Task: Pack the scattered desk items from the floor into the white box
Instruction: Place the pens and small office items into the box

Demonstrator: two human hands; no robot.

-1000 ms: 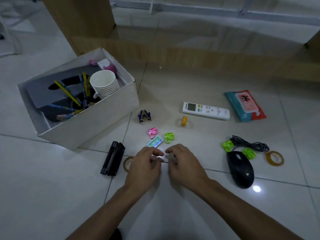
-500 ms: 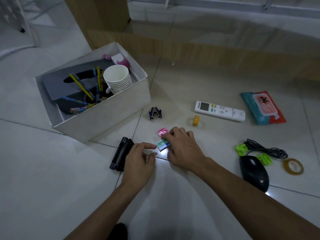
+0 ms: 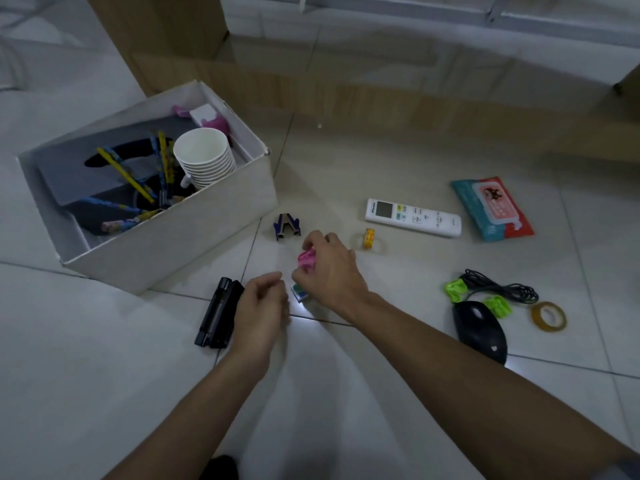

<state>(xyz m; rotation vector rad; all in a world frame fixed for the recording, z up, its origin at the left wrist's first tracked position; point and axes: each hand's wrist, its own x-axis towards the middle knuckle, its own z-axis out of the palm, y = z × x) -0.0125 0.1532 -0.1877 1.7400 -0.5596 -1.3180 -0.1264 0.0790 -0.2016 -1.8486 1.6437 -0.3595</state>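
Head view: your right hand (image 3: 329, 271) has come up off the tile since half a second ago and now pinches the pink clip (image 3: 307, 259) in its fingertips, clear of the floor (image 3: 104, 341). The green clip that lay beside it a second ago is out of sight. It's likely under the same palm, but I can't confirm. The small green-labelled box (image 3: 300, 292) is on the floor, half hidden under that hand. Your left hand (image 3: 263, 306) sits just apart from the right, fingers curled, beside the black stapler (image 3: 218, 313); I can't tell if it holds anything. The white box (image 3: 194, 244) is up-left of both hands, open, already holding paper cups (image 3: 204, 157) and pencils (image 3: 124, 178). So one small item is secured, and the next leg is a short reach left to the box. Left on the floor: staple remover (image 3: 286, 226), small tape roll (image 3: 370, 237), remote (image 3: 414, 216), wipes pack (image 3: 491, 207), mouse (image 3: 479, 329) with cable (image 3: 502, 289), two more green clips (image 3: 455, 289), tape ring (image 3: 549, 316). My read: roughly mid-task.
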